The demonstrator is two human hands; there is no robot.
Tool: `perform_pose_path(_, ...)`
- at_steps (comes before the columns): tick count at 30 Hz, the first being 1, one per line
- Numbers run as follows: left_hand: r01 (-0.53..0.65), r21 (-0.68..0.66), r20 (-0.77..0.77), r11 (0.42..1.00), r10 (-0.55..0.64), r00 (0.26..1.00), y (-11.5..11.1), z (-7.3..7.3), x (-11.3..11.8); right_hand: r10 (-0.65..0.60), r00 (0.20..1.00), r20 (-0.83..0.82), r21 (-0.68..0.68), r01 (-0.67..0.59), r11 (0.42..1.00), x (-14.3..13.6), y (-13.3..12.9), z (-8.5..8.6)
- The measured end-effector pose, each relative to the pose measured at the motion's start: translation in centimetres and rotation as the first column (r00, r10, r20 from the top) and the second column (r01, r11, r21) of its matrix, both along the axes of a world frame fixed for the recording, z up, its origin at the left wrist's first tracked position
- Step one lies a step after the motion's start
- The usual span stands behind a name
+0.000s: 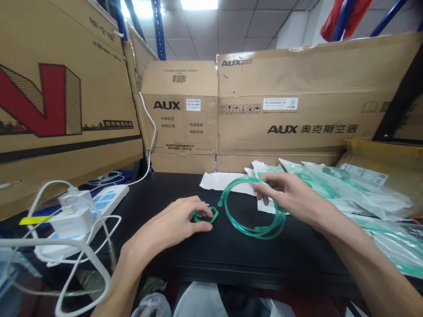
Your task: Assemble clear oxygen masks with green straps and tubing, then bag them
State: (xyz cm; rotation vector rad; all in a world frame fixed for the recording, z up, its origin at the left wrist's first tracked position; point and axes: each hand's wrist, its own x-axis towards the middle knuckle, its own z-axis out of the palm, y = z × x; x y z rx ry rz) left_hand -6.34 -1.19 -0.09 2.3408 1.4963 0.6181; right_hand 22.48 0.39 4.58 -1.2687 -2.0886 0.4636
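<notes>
My left hand (180,220) is curled over a small green strap (214,215) low over the black tabletop. Its thumb and fingers close around part of the strap, and a loop sticks out to the right. A small pale piece (205,203) shows just behind these fingers. To the right, my right hand (280,189) grips the upper right side of a coil of clear green tubing (231,220). One tube end with a connector points left, close to the green strap. The coil hangs or rests just above the table; which one I cannot tell.
White pouches (313,185) with green tubing are piled at the right, with more bagged tubing (390,242) in front. Another white pouch (214,180) lies behind the coil. A power strip (112,198) with chargers and white cables occupies the left. Cardboard panels (181,119) wall the back.
</notes>
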Motion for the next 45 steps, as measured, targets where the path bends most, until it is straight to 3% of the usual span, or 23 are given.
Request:
perform_pose_path(5, -0.085, 0.23, 0.135, 0.969, 0.054, 0.989, -0.8, 1.3, 1.9, -0.017, 0.99, -0.137, -0.143, -0.003, 0.99, -0.3, 0.2, 0.8)
perform_pose_path(8, -0.072, 0.263, 0.19, 0.962, 0.022, 0.982, -1.3, 1.4, 3.7, -0.008, 0.957, -0.29, -0.221, -0.059, 0.974, -0.8, -0.1, 0.1)
perform_pose_path(14, 0.021, 0.149, 0.249, 0.989, -0.058, 0.967, -2.3, -0.1, 7.9, 0.03, 0.775, -0.631, -0.251, -0.241, 0.937, -2.4, 0.0, -2.2)
perform_pose_path(18, -0.03, 0.183, 0.272, 0.983, -0.021, 0.962, -1.8, -0.5, 8.4, 0.083, 0.633, -0.77, -0.218, -0.383, 0.898, -2.9, -0.1, -3.1)
perform_pose_path(21, -0.124, 0.216, 0.31, 0.969, 0.053, 0.949, -1.1, -0.1, 7.3, 0.102, 0.579, -0.809, -0.184, -0.414, 0.891, -2.8, -0.4, -3.5)
perform_pose_path(26, -0.251, 0.193, 0.417, 0.949, 0.152, 0.896, 1.4, 1.2, 3.3, 0.061, 0.598, -0.799, -0.181, -0.336, 0.924, -2.1, -0.1, -4.5)
perform_pose_path(30, -0.363, 0.225, 0.457, 0.904, 0.231, 0.859, 5.2, 2.8, -0.7, -0.009, 0.612, -0.791, -0.225, -0.277, 0.934, -1.3, 0.6, -5.8)
perform_pose_path(35, -0.49, 0.203, 0.509, 0.848, 0.336, 0.792, 10.6, 4.2, -5.1, -0.005, 0.641, -0.767, -0.236, -0.275, 0.932, -0.3, 0.4, -6.4)
perform_pose_path(40, -0.63, 0.063, 0.376, 0.774, 0.566, 0.734, 13.8, 3.4, -8.2, -0.006, 0.696, -0.718, -0.23, -0.228, 0.946, 0.2, 0.0, -6.3)
perform_pose_path(43, -0.691, -0.002, 0.204, 0.722, 0.677, 0.707, 14.1, 2.2, -9.0, 0.029, 0.771, -0.637, -0.17, -0.177, 0.969, -0.8, -1.2, -5.5)
perform_pose_path(45, -0.677, -0.009, 0.119, 0.736, 0.673, 0.73, 13.6, 1.5, -8.7, 0.098, 0.794, -0.6, -0.165, -0.243, 0.956, -2.2, -3.0, -4.3)
